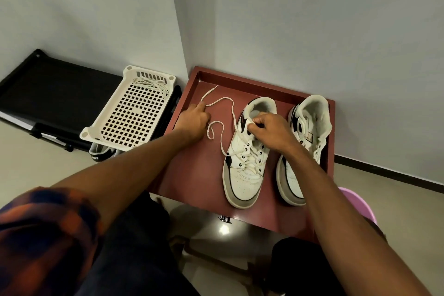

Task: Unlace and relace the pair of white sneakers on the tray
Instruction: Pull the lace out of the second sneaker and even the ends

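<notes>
- Corner walls frame the red tray (192,175); both sneakers sit on it, toes toward us.
- Right hand (269,130) pinches the laced sneaker (242,182) at its collar, likely steadying it.
- Left hand (192,120) pinches the lace (227,98), holding slack aside.
- Bare sneaker (310,108) waits alongside; spare lace (150,84) is parked in the basket (104,103).

A rolled-up orange-and-navy plaid sleeve (45,228), dark trousers (134,247), bare forearms.

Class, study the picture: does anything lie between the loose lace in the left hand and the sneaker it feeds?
Nothing visible does. The lace runs from the left hand across bare tray to the sneaker, where the right hand holds its top.
</notes>
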Demonstrator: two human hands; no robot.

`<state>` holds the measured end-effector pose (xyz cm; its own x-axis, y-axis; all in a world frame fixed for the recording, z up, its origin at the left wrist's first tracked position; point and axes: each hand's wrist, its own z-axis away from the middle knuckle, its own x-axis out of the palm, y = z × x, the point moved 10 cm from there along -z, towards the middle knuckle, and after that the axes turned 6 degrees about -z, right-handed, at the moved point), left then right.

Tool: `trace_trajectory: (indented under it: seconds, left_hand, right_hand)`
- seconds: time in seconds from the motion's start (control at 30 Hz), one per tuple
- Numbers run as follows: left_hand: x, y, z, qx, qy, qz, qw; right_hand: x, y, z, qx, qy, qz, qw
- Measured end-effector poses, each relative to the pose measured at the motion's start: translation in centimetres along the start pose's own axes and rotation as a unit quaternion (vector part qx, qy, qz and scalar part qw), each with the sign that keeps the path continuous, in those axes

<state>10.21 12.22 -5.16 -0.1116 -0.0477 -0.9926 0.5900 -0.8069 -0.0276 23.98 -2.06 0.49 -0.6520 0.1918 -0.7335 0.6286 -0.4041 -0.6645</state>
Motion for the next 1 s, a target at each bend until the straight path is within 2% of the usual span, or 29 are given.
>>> trace_trajectory:
  seconds: [0.1, 0.17, 0.2, 0.27, 0.3, 0.33, 0.4, 0.47, 0.57, 0.63, 0.73, 0.87, 1.0]
  left_hand:
    - [-0.8, 0.7, 0.5, 0.047, 0.032, -0.100, 0.993]
    - [-0.1, 1.2, 1.4, 0.059, 0.025, -0.119, 0.991]
    - [0.0, 0.9, 2.0, 0.034, 0.029, -0.087, 0.995]
    - [0.4, -1.1, 3.0, -0.079, 0.023, 0.107, 0.991]
    - [1.2, -2.1, 3.6, -0.135, -0.001, 0.237, 0.962]
    - [2.0, -2.6, 4.1, -0.175, -0.021, 0.355, 0.918]
    - [2.1, -2.9, 5.1, -0.215, -0.025, 0.510, 0.833]
    - [1.7, -3.0, 6.2, -0.241, -0.021, 0.601, 0.762]
    - [1.5, -3.0, 7.6, -0.276, -0.026, 0.658, 0.700]
    - [1.0, -3.0, 8.3, -0.291, -0.014, 0.691, 0.661]
    - [0.5, -2.5, 9.3, -0.299, -0.008, 0.728, 0.617]
    - [-0.2, -1.3, 10.2, -0.293, 0.000, 0.759, 0.582]
    - [-0.6, -1.5, 10.7, -0.283, 0.013, 0.758, 0.588]
  right_hand:
    - [-0.1, 0.2, -0.2, -0.002, 0.011, -0.013, 1.000]
    - [-0.1, 0.2, -0.3, -0.006, 0.021, -0.003, 1.000]
    - [-0.1, 0.0, -0.3, -0.011, 0.031, 0.014, 0.999]
    - [-0.4, -0.7, 0.0, -0.028, 0.071, 0.050, 0.996]
    - [-0.6, -1.0, 0.3, -0.033, 0.099, 0.062, 0.993]
    - [-0.7, -1.3, 0.8, -0.042, 0.127, 0.064, 0.989]
    - [-0.3, -2.6, 1.9, -0.068, 0.171, 0.051, 0.982]
    - [0.4, -4.4, 3.2, -0.094, 0.200, 0.046, 0.974]
    - [0.8, -6.5, 5.0, -0.098, 0.234, 0.020, 0.967]
    - [1.8, -7.5, 5.7, -0.097, 0.214, 0.004, 0.972]
    - [4.7, -7.1, 6.0, -0.037, 0.126, -0.073, 0.989]
    - [8.7, -6.5, 6.6, 0.024, 0.035, -0.182, 0.982]
    - [10.6, -6.0, 7.0, 0.031, 0.004, -0.213, 0.977]
